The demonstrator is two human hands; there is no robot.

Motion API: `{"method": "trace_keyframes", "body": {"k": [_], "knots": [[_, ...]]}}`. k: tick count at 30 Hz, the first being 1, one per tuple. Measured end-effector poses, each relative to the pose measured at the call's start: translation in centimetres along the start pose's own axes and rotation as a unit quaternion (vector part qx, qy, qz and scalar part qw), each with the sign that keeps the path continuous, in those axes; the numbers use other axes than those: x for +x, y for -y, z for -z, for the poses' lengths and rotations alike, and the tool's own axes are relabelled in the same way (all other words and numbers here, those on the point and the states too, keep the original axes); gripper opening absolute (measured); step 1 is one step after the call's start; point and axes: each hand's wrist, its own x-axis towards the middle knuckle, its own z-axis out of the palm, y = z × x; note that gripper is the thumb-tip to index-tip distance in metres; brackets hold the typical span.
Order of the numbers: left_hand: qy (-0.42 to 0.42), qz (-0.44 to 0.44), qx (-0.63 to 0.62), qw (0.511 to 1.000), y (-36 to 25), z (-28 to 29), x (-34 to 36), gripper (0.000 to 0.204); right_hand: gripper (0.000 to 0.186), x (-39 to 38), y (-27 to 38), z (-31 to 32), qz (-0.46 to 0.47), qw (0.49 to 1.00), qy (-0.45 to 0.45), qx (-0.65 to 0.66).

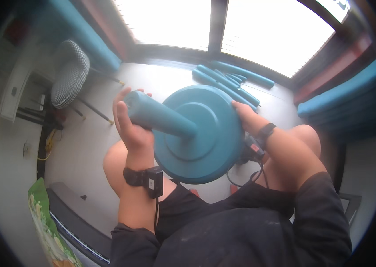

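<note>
A teal round base [217, 153] with raised rings is held over my lap, tilted so its upper face shows. From its middle a thick teal tube [163, 115] of the same colour rises toward the upper left. My left hand [134, 133] is closed around the tube near its free end, the palm on its near side and the fingertips showing beyond it. On the right, my right hand [246, 116] grips the base's rim, the thumb at its edge; the fingers underneath are hidden. Each wrist has a black strap with a small cabled device.
Several loose teal tubes [226, 84] lie on the pale floor [152, 73] beyond the base, near the bright window [263, 35]. A checkered chair [70, 73] stands at the left. A green patterned bag [46, 222] and a dark grey flat object [79, 209] are at lower left.
</note>
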Motion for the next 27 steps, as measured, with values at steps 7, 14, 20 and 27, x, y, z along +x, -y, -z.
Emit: {"method": "trace_keyframes", "body": {"k": [7, 14, 20, 27], "knots": [[0.077, 0.106, 0.196, 0.972, 4.6, -1.6, 2.6, 0.034, 0.056, 6.9, -9.8, 3.4, -0.006, 0.98, -0.091, 0.179], [0.037, 0.173, 0.28, 0.944, 6.4, 1.6, 2.6, 0.013, 0.064, 10.4, -17.9, -4.5, -0.092, 0.954, -0.049, 0.281], [-0.018, 0.181, 0.352, 0.918, 9.7, 1.5, 2.9, 0.021, 0.061, 9.8, -18.0, -6.3, -0.166, 0.95, -0.01, 0.265], [-0.064, 0.184, 0.381, 0.904, 10.8, 2.6, 1.0, 0.02, 0.067, 11.3, -18.8, -7.2, -0.197, 0.951, -0.006, 0.24]]}}
